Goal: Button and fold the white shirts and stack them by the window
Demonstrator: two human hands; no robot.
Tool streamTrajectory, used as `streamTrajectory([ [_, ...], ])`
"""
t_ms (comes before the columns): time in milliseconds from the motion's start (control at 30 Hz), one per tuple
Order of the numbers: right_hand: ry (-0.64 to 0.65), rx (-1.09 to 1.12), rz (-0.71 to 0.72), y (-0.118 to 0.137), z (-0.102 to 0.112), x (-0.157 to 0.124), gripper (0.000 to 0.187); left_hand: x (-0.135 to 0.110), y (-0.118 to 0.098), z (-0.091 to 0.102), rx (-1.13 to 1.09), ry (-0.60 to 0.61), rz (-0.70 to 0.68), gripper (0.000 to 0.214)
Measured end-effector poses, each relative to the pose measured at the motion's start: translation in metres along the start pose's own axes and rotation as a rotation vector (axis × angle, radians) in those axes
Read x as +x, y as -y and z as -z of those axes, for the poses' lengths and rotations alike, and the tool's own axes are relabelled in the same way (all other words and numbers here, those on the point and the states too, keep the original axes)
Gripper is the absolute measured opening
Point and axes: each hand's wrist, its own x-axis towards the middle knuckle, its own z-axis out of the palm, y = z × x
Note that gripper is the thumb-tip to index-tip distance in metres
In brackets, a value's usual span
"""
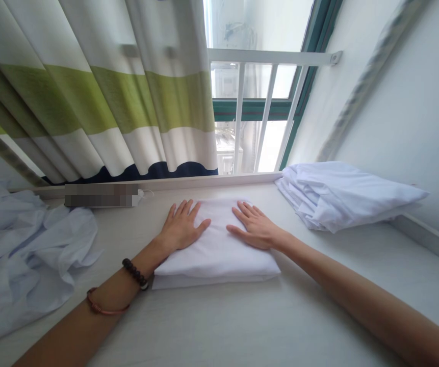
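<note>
A folded white cloth (219, 260), perhaps a garment, lies flat on the pale surface in front of me, its layered edge facing me. My left hand (183, 224) rests palm down on its left side with the fingers spread. On the opposite side my right hand (253, 224) also lies flat, fingers stretched out and pointing away from me. Neither hand grips anything. The cloth's far corners are partly covered by my fingers. A dark bead bracelet (135, 274) and a thin reddish cord bracelet (102, 306) circle my left wrist and forearm.
Folded white cloths (341, 193) are stacked at the back right by the wall. Crumpled white fabric (24, 260) spreads over the left. A blurred long object (100, 195) lies along the back ledge. Beyond are a striped curtain (120, 97) and a white window railing (265, 57).
</note>
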Motion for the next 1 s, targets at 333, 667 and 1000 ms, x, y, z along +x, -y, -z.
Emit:
streamTrajectory([
  [333,-0.179,-0.091,-0.064,0.003,0.001,0.009,0.081,-0.053,-0.040,0.031,0.040,-0.032,-0.211,0.056],
  [667,-0.086,-0.049,0.122,0.011,-0.016,-0.037,0.085,-0.071,-0.025,0.006,-0.035,0.025,-0.208,0.063],
  [1000,-0.240,-0.015,0.111,0.003,0.001,-0.012,0.064,-0.041,-0.019,0.031,-0.047,0.038,-0.200,0.057],
])
